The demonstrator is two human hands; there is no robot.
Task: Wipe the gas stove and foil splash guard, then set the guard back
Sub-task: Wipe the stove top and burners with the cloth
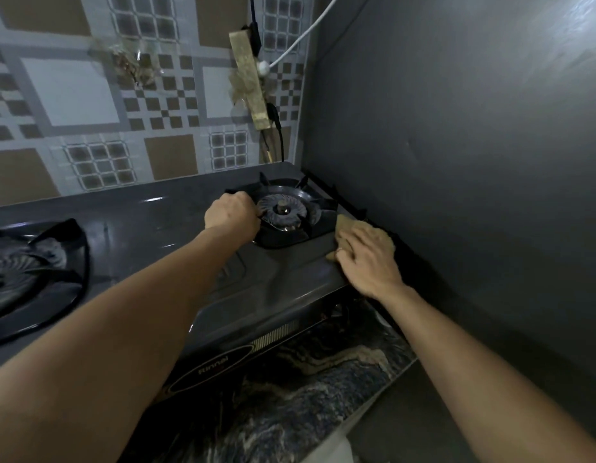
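left hand (pixel 230 212) fingers curled round the right burner's pan support (pixel 291 213), right hand (pixel 368 259) fingers spread flat pressing a tan cloth (pixel 348 225) on the gas stove (pixel 176 225), foil splash guard (pixel 457 135) standing just right

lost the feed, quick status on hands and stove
Left hand grips the right burner's pan support. Right hand flat on tan cloth, on the stove top by the right panel. Nothing blocking.
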